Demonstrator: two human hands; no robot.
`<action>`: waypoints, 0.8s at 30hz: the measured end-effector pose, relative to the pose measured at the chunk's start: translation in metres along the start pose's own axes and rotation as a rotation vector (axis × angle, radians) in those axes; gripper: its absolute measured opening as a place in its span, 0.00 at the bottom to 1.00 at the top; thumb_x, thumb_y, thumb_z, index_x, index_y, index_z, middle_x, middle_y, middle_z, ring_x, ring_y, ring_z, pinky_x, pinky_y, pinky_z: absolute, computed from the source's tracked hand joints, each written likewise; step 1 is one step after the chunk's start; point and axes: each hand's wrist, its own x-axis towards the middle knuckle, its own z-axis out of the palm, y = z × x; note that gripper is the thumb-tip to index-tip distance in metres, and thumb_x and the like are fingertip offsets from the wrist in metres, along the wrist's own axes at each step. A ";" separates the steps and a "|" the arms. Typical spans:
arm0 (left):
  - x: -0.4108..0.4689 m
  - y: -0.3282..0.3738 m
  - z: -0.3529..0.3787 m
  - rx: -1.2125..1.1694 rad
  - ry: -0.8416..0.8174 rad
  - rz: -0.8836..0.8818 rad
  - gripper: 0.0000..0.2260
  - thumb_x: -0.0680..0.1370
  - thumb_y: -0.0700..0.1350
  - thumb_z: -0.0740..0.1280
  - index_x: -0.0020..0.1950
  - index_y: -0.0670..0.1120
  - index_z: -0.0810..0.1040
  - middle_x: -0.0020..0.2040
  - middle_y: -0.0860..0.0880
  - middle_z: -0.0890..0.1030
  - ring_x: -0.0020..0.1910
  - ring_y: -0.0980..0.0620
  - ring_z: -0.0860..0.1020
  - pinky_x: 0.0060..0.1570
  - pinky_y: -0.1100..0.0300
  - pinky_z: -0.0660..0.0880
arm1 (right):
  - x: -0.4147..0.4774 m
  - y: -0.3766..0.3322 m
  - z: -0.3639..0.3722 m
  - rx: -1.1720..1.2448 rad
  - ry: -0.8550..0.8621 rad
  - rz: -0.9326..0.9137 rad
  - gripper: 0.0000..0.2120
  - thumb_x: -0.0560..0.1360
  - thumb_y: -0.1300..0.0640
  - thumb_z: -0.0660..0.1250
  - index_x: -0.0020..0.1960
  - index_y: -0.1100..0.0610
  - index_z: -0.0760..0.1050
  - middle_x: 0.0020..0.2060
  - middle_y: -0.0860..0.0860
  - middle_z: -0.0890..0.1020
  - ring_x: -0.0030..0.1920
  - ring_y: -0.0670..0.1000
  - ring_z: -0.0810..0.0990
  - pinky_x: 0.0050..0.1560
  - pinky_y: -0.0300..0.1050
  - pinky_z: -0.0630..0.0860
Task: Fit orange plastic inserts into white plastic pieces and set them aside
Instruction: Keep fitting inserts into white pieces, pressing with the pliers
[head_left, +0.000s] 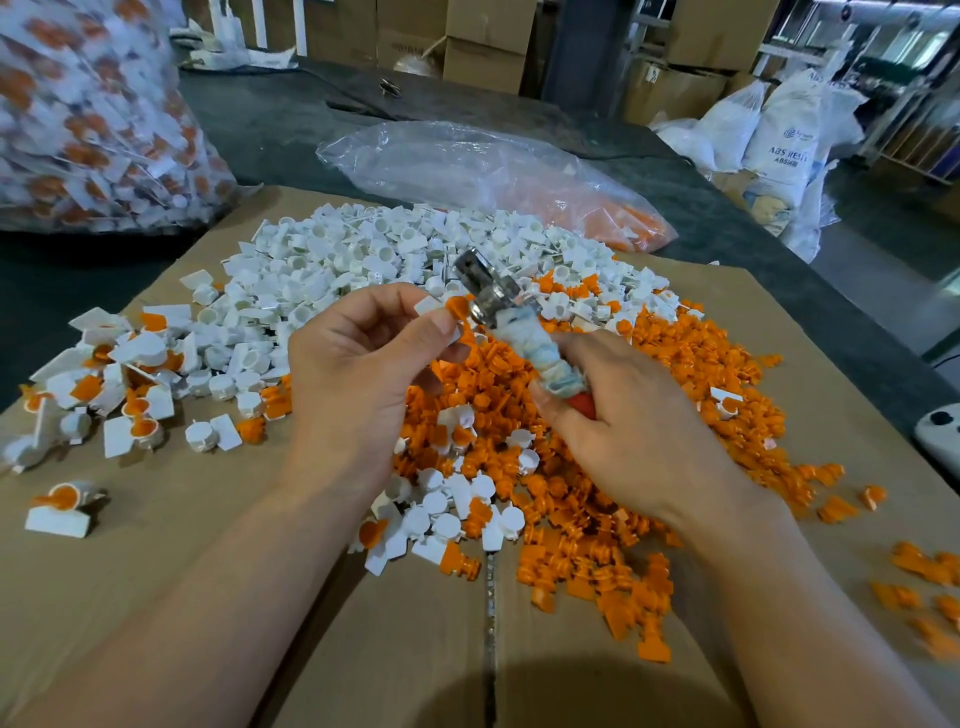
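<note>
The left hand (363, 374) pinches a white piece (428, 305) between thumb and fingertips, just above the middle of the view. An orange insert (457, 307) shows on that piece's 3 o'clock side, right against the metal head (485, 286) of a tool (530, 358). The right hand (628, 421) has its fingers curled round the tool's cloth-wrapped handle; the tool's long axis runs from 5 o'clock up to 11 o'clock, and the head points to 11 o'clock. How deep the insert sits in the white piece cannot be told.

Both hands hang over a cardboard sheet (182, 571). At 12 o'clock from them lies a heap of white pieces (363, 254), cups and flat tabs turned every way; from 3 round to 6 o'clock spreads a heap of orange inserts (691, 384), with a few white ones mixed in near 6. At 9 o'clock are fitted pieces (132, 410), white with orange showing inside, loosely scattered; one more lies alone at 8 o'clock (60, 506).

Past the sheet, at 1 o'clock, a clear bag (467, 166) lies on its side with orange parts in its far end; at 10 o'clock stands a large bag (78, 119) packed with white-and-orange pieces. White sacks (779, 140) stand at 2 o'clock; cardboard boxes (483, 47) at 12.
</note>
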 end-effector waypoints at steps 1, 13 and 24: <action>0.000 0.000 0.000 -0.002 0.004 0.006 0.08 0.71 0.34 0.68 0.37 0.46 0.78 0.29 0.52 0.80 0.30 0.54 0.80 0.25 0.66 0.72 | 0.000 -0.001 0.000 0.004 -0.011 -0.005 0.21 0.77 0.48 0.59 0.68 0.53 0.65 0.53 0.47 0.71 0.51 0.44 0.67 0.42 0.34 0.56; 0.000 -0.001 0.000 -0.055 0.053 0.086 0.03 0.68 0.40 0.69 0.39 0.46 0.78 0.31 0.53 0.81 0.30 0.57 0.80 0.26 0.66 0.72 | -0.002 -0.004 0.001 0.050 -0.030 -0.037 0.25 0.76 0.46 0.57 0.71 0.53 0.61 0.53 0.45 0.67 0.50 0.40 0.63 0.44 0.32 0.57; -0.001 -0.003 0.002 -0.034 0.007 0.115 0.03 0.67 0.41 0.68 0.39 0.45 0.77 0.29 0.57 0.80 0.28 0.60 0.77 0.26 0.66 0.73 | -0.004 -0.006 -0.002 0.029 -0.055 -0.033 0.17 0.77 0.49 0.60 0.64 0.53 0.69 0.46 0.44 0.68 0.45 0.43 0.65 0.42 0.31 0.62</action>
